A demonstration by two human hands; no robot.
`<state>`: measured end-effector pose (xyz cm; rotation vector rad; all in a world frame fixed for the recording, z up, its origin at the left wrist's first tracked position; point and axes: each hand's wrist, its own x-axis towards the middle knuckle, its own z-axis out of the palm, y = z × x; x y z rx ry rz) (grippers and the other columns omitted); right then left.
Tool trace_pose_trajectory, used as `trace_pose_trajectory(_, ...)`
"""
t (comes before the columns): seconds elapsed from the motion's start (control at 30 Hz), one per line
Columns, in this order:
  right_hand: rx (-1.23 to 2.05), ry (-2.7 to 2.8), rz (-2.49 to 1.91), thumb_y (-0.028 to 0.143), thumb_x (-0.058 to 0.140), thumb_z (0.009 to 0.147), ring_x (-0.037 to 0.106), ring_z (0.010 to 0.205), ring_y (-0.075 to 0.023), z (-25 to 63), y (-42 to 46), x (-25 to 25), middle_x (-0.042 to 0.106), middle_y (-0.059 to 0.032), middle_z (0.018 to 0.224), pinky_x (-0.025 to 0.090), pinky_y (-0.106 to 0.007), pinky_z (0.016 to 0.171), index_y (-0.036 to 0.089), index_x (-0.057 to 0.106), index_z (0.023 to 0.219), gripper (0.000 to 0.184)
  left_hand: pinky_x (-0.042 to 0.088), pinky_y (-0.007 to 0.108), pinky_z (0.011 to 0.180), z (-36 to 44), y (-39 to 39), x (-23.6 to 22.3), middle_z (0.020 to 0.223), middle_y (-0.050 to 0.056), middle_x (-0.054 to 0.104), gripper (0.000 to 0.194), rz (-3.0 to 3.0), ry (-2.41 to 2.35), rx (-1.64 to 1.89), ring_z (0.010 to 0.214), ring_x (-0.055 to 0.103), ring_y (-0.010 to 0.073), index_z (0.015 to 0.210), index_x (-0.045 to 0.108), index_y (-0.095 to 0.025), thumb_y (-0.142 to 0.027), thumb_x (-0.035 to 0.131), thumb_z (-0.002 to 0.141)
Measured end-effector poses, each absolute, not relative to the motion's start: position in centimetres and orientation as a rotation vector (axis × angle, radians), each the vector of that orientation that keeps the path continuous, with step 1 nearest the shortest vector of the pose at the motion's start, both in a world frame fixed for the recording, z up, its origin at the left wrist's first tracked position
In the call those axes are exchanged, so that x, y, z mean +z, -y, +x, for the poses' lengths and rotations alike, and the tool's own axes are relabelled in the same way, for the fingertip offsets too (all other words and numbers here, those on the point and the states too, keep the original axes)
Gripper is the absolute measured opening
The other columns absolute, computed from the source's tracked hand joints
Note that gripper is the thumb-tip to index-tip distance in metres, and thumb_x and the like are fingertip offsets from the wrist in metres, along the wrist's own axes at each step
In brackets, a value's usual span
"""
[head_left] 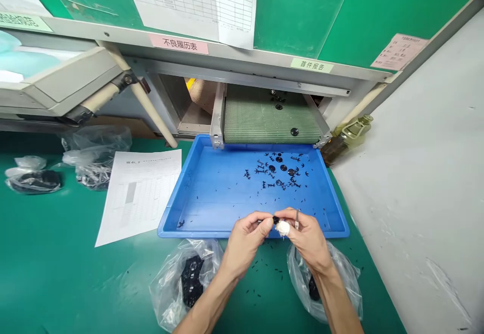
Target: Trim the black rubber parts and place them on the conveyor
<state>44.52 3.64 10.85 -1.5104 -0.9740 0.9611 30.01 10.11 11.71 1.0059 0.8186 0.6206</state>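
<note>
My left hand [245,241] pinches a small black molded part [276,219] over the front edge of a blue plastic tray [212,198]. My right hand [305,238] meets it there, its thumb wrapped in white tape [282,228]. Between its fingers stands a thin metal tool [297,220], though its exact kind is hard to tell. Many black trimmed pieces and several round black discs [276,173] lie scattered in the tray. Tiny black scraps [264,273] dot the green mat below my wrists.
Clear plastic bags of black parts [191,278] [321,286] sit below both hands. A printed sheet [138,195] lies left of the tray. Behind it, a green mesh conveyor belt [264,120] carries black discs. A bottle [346,137] stands back right beside a grey panel [408,183].
</note>
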Motion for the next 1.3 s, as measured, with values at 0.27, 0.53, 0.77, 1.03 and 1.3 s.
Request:
trace_pose_trajectory(0.27, 0.917, 1.216, -1.485, 0.019, 0.054, 0.084, 0.058, 0.076, -0.0148, 44.9, -2.0, 11.5, 0.064, -0.0024, 0.083, 0.044, -0.026, 0.066, 0.022, 0.073, 0.094, 0.022, 0.019, 0.022, 0.045, 29.5, -10.0, 11.8, 0.053, -0.005, 0.046, 0.03, 1.036, -0.768, 0.455, 0.047, 0.03, 0.0071, 0.075, 0.069, -0.015, -0.045, 0.072, 0.071)
trace_pose_trajectory(0.53, 1.022, 1.25, -1.465, 0.02, 0.056, 0.083, 0.059, 0.072, -0.0146, 45.3, -1.3, 11.6, 0.065, -0.0029, 0.08, 0.044, -0.027, 0.063, 0.02, 0.074, 0.089, 0.019, 0.024, 0.021, 0.042, 29.1, -9.6, 11.6, 0.051, -0.005, 0.048, 0.034, 1.054, -0.717, 0.343, 0.042, 0.036, 0.0065, 0.075, 0.068, -0.015, -0.048, 0.072, 0.07)
trace_pose_trajectory(0.77, 0.956, 1.093, -1.565, 0.02, 0.058, 0.081, 0.053, 0.066, -0.0125, 44.7, -1.1, 10.4, 0.06, 0.0, 0.076, 0.041, -0.024, 0.059, 0.019, 0.071, 0.089, 0.016, 0.028, 0.021, 0.049, 29.8, -8.7, 10.3, 0.059, -0.002, 0.053, 0.029, 0.905, -0.734, 0.449, 0.052, 0.04, 0.0083, 0.081, 0.071, -0.015, -0.042, 0.074, 0.071)
trace_pose_trajectory(1.03, 0.768, 1.39, -1.713, 0.016, 0.034, 0.091, 0.058, 0.091, -0.0164, 42.3, 0.4, 12.8, 0.06, -0.004, 0.103, 0.049, -0.028, 0.078, 0.024, 0.05, 0.124, 0.038, 0.029, 0.021, 0.052, 29.1, -7.3, 10.5, 0.072, 0.001, 0.058, 0.029, 0.847, -0.811, 0.599, 0.059, 0.041, 0.0099, 0.094, 0.065, -0.017, -0.041, 0.067, 0.078)
trace_pose_trajectory(1.3, 0.486, 1.75, -2.042, 0.007, 0.031, 0.087, 0.064, 0.073, -0.0195, 41.1, 1.8, 14.2, 0.068, -0.0055, 0.092, 0.046, -0.028, 0.06, 0.02, 0.045, 0.124, 0.042, 0.027, 0.021, 0.054, 27.3, -7.2, 10.8, 0.077, 0.002, 0.061, 0.03, 0.807, -0.78, 0.61, 0.062, 0.041, 0.0093, 0.099, 0.066, -0.017, -0.039, 0.068, 0.078)
